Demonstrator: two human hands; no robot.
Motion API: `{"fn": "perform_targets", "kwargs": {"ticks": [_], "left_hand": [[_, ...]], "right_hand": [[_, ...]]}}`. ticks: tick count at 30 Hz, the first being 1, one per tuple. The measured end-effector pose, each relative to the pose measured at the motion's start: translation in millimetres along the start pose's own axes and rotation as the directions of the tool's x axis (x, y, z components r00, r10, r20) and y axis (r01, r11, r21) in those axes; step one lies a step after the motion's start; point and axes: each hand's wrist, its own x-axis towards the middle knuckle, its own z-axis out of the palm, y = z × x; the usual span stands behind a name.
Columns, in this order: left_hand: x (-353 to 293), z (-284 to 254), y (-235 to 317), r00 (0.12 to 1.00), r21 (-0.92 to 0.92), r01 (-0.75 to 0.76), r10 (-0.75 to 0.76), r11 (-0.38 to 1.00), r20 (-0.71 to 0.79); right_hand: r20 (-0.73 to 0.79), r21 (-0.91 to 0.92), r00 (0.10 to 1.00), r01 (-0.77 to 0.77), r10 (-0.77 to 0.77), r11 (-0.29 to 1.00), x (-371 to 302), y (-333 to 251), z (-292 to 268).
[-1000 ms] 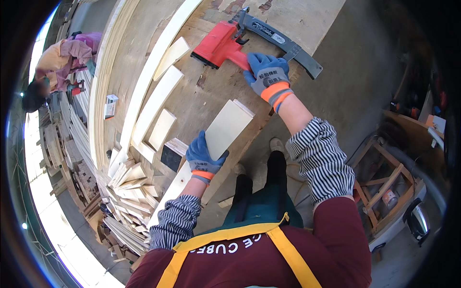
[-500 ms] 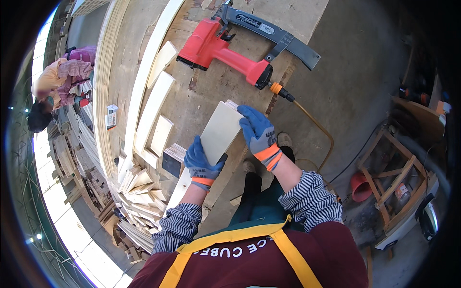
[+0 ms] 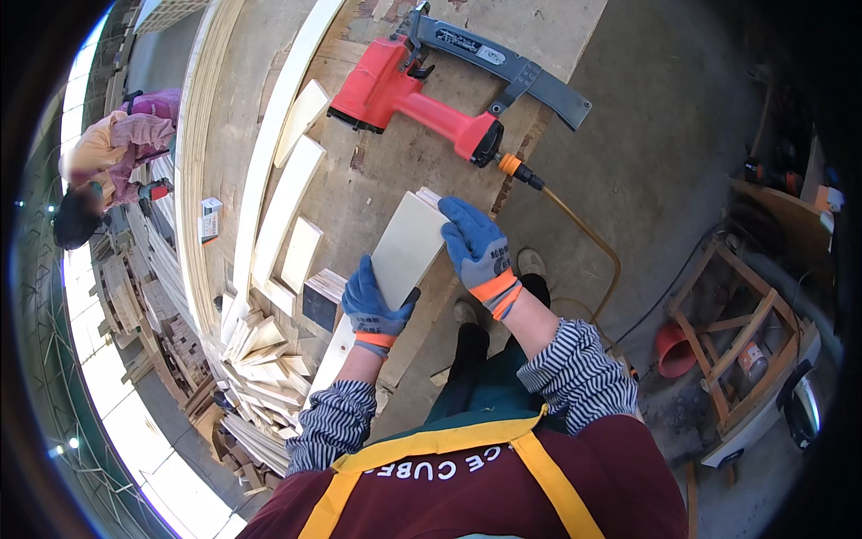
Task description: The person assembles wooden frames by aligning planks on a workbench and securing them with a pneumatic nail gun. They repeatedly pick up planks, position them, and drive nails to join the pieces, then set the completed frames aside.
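Between my gloved hands is a stack of short, pale wooden boards (image 3: 406,244), tilted over the near edge of the workbench. My left hand (image 3: 373,301) grips its lower left end, fingers along the left side and thumb at the near corner. Around the far right end my right hand (image 3: 474,242) curls its fingers on the edge. Just beyond lies a red pneumatic nail gun (image 3: 413,99) with a long dark magazine, its handle pointing toward my right hand. A block of stacked wood with a dark face (image 3: 321,304) sits left of my left hand.
Curved wooden strips (image 3: 289,211) and long boards (image 3: 189,162) lie on the workbench (image 3: 359,193). Loose wood pieces (image 3: 260,350) are heaped at left. A yellow air hose (image 3: 588,229) drops beside my right side. A wooden frame (image 3: 732,332) and red bucket (image 3: 673,350) stand right. Another person (image 3: 121,153) works far left.
The view has shifted slightly. My hands keep the same hold on the boards, and the nail gun lies as before. The other person's red tool has moved a little.
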Motion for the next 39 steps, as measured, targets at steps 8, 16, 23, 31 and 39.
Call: {"fn": "perform_targets", "kwargs": {"ticks": [8, 16, 23, 31, 39], "left_hand": [[3.4, -1.7, 3.4, 0.997, 0.015, -0.04, 0.041, 0.999, -0.06], [3.7, -3.1, 2.8, 0.999, -0.002, 0.033, -0.032, 0.999, 0.018], [2.8, 0.2, 4.9, 0.999, 0.008, -0.001, 0.002, 1.0, -0.033], [4.7, 1.1, 2.7, 1.0, 0.023, -0.006, 0.006, 1.0, -0.026], [6.4, -0.1, 3.1, 0.998, 0.053, -0.029, 0.031, 0.998, -0.05]], "right_hand": [[0.021, 0.078, 0.997, -0.079, 0.078, 0.994, -3.6, -0.7, 1.9], [-0.016, 0.502, 0.935, -0.298, 0.353, 0.812, -12.4, 32.0, -10.5], [-0.121, 0.43, 0.883, -0.365, 0.453, 0.826, -19.8, 43.9, -57.7], [-0.143, 0.231, 0.918, -0.332, 0.369, 0.915, -41.2, 34.9, -30.6], [-0.136, -0.001, 0.986, -0.1, 0.099, 0.995, -32.2, 1.9, -15.6]]}}
